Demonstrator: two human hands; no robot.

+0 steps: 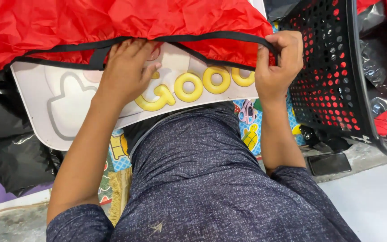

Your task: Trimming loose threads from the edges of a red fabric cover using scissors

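A red fabric piece with black edge trim lies across a white board that bears yellow raised letters. My left hand rests flat on the board, fingers tucked under the trimmed edge of the fabric near a black strap. My right hand pinches the black trim at the fabric's right corner, fingers closed on it. Both forearms reach forward over my lap in dark blue clothing.
A black perforated plastic basket holding red cloth stands at the right. Black plastic bags lie at the left. A colourful cartoon mat is under the board. A dark phone lies on the floor at the right.
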